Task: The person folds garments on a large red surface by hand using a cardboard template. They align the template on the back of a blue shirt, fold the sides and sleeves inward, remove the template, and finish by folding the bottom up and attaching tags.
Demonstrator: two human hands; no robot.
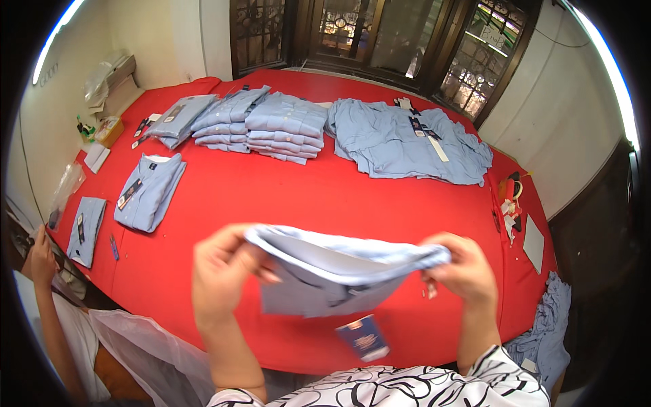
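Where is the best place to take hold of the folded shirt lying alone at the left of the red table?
Probably its near short edge: the folded shirt lies flat and long, its collar at the far end. Slide fingers under from the table's near side.

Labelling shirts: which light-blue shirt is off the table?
The folded shirt held up between the left hand and right hand, a dark tag hanging below. All others lie on the red table.
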